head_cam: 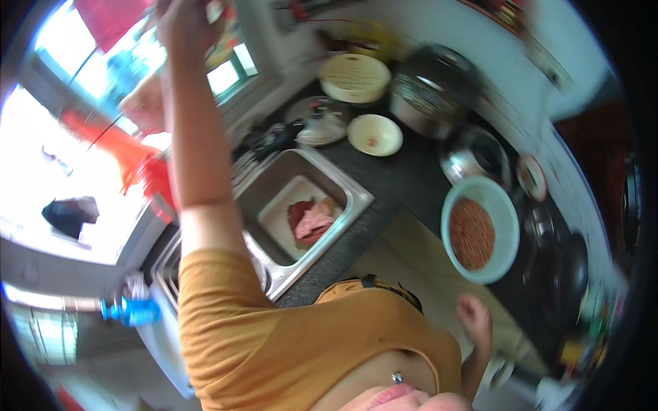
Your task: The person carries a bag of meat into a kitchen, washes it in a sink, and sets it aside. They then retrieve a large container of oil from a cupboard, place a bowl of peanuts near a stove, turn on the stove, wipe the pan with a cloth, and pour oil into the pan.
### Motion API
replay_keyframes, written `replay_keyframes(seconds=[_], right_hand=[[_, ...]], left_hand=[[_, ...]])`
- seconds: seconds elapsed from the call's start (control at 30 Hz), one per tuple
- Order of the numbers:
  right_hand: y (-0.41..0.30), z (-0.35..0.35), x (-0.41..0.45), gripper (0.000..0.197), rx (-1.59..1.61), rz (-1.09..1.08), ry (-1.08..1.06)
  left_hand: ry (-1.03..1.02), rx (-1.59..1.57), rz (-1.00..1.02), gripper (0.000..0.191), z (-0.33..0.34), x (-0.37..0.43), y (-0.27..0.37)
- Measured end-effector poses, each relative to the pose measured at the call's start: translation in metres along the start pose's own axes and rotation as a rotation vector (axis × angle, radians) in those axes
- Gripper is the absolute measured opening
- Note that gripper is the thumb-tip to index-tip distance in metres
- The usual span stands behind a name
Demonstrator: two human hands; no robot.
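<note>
My left hand (186,28) is raised high at the top of the view, by the window. It is blurred, and my forearm hides part of what is around it, so any grip cannot be made out. A colourful patterned item (226,43) hangs close beside it. Low at my side, my right hand (474,314) is loosely curled with nothing visible in it, near the counter's front edge. Before me, a stainless steel sink (277,205) holds pink and dark red cloths (311,222). A pale green basin (506,231) contains reddish-brown grains or small pieces (472,234).
On the dark counter (354,174) are a white bowl (375,134), a cream round container (354,77), a large dark cooker (434,87) and a shiny metal pot (475,156). Red cloths or bags (110,138) hang at the window. A blue bottle (131,311) is at left.
</note>
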State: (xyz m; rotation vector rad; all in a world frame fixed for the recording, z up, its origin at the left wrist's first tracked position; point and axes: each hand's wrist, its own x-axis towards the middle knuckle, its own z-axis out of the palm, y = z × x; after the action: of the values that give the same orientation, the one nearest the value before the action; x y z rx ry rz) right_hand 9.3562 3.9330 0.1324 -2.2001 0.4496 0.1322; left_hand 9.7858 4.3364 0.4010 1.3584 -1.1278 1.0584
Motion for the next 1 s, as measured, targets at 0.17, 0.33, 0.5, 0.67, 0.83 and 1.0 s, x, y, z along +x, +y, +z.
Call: replay_keyframes(seconds=[0.17, 0.33, 0.5, 0.67, 0.83, 1.0], right_hand=[[-0.077, -0.005, 0.055, 0.048, 0.662, -0.533, 0.243], [-0.054, 0.032, 0.075, 0.047, 1.481, -0.765, -0.276], [0.011, -0.005, 0.001, 0.044, 2.123, -0.538, -0.21], [0.093, -0.034, -0.059, 0.041, 2.047, -0.485, 0.129], [0.164, -0.063, -0.115, 0.04, 1.956, -0.431, 0.436], [0.222, -0.1, -0.147, 0.039, 1.883, -0.416, 0.678]], left_hand=[[-0.154, -0.785, -0.459, 0.019, 0.14, -0.107, 0.127], [-0.693, -1.435, -0.793, 0.031, 0.287, -0.186, 0.243], [-0.48, -1.128, -0.587, 0.035, 0.38, -0.199, 0.327], [-0.512, -2.422, -1.355, 0.039, 0.477, -0.222, 0.429], [-0.708, -2.174, -1.662, 0.035, 0.549, -0.274, 0.515], [-1.14, -2.232, -1.534, 0.025, 0.591, -0.315, 0.555]])
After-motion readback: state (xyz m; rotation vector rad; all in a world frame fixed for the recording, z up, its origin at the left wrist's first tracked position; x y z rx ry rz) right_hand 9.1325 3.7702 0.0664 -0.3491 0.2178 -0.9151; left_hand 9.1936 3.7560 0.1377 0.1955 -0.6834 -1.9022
